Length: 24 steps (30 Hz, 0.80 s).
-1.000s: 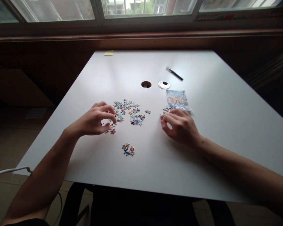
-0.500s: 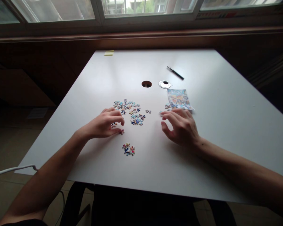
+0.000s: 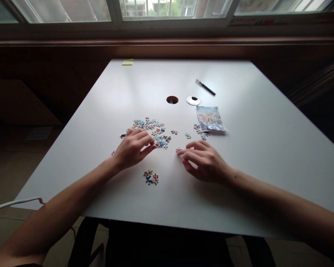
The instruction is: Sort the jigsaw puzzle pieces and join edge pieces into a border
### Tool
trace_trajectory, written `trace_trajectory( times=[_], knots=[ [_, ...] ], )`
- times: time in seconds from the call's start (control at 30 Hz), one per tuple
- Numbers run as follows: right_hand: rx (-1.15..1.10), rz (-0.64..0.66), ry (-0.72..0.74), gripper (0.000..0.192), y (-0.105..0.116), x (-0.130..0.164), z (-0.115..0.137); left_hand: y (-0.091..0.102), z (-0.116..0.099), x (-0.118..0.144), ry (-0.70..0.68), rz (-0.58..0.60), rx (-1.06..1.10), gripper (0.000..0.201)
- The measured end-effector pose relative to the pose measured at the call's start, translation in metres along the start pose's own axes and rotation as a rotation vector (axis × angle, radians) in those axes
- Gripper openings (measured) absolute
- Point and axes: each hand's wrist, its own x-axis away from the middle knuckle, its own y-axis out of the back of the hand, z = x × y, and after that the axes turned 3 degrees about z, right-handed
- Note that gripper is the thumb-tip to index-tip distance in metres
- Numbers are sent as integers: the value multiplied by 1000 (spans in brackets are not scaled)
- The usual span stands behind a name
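Observation:
My left hand (image 3: pixel 135 147) is closed in a pinch, thumb and forefinger meeting at the edge of a small heap of jigsaw puzzle pieces (image 3: pixel 163 141); whatever lies between the fingertips is too small to make out. Behind it spreads a larger scatter of puzzle pieces (image 3: pixel 149 123), partly covered by the hand. My right hand (image 3: pixel 204 160) rests low over the table with fingers apart, a fingertip touching a single puzzle piece (image 3: pixel 178 150). Nearer to me, between the forearms, lies a small cluster of pieces (image 3: pixel 151 177). Two loose pieces, one bluish (image 3: pixel 187 135), lie beyond the right hand.
A colourful picture sheet (image 3: pixel 211 118) lies right of centre, with several pieces (image 3: pixel 197 128) at its left edge. Farther back are a round table hole (image 3: pixel 172 100), its metal cover (image 3: pixel 193 100), a black pen (image 3: pixel 206 87) and a yellow sticky note (image 3: pixel 127 62).
My left hand has moved right, from a piece at the left to the small heap, uncovering pieces behind it. My right hand has come nearer and leftward, away from the sheet.

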Motion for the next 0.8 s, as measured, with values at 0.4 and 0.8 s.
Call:
trace_trajectory(
  times=[0.4, 0.8],
  knots=[
    [246, -111, -338, 4, -5, 5, -30, 42, 43, 6, 67, 108, 19, 8],
    [227, -120, -319, 7, -7, 7, -34, 68, 62, 15, 51, 550, 220, 8]
  ],
)
